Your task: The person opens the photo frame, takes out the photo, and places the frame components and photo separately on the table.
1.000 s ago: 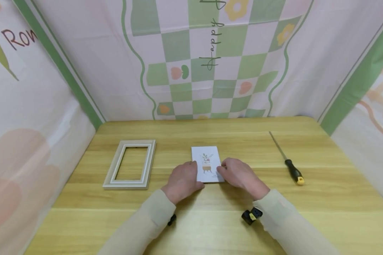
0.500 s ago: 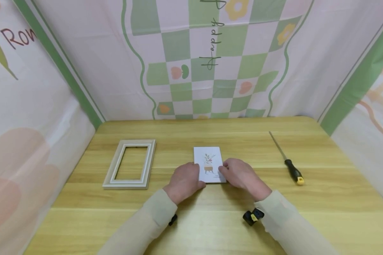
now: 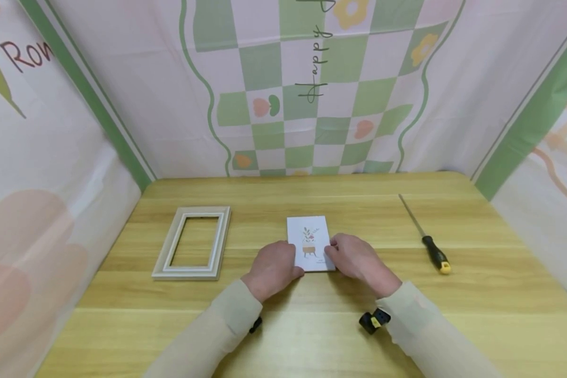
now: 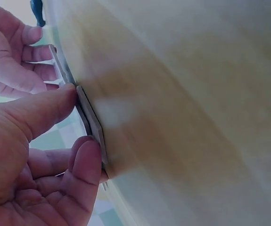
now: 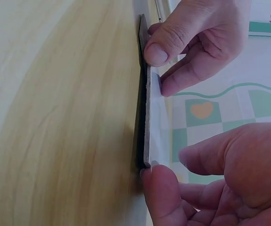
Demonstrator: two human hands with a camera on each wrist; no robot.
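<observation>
A white picture card (image 3: pixel 307 231) with a potted plant printed on it lies over a dark thin backing board (image 5: pixel 141 136), between my two hands in the middle of the table. My left hand (image 3: pixel 270 269) holds the stack at its left edge and near-left corner, with the thumb at the near edge. My right hand (image 3: pixel 356 260) pinches the right edge near the lower corner. Seen from the side in the left wrist view, a small flat flap (image 4: pixel 92 120) shows at the stack's near edge. The fingers under the stack are partly hidden.
An off-white picture frame (image 3: pixel 158 270) without a picture lies left of my hands. A screwdriver (image 3: pixel 434 252) with a black and yellow handle lies at the right. The wooden table (image 3: pixel 312 336) ends at a patterned cloth wall (image 3: pixel 170 105) behind.
The picture card and both hands have shifted slightly right since a second ago. During the last half second they have stayed nearly still. Frame and screwdriver have not moved.
</observation>
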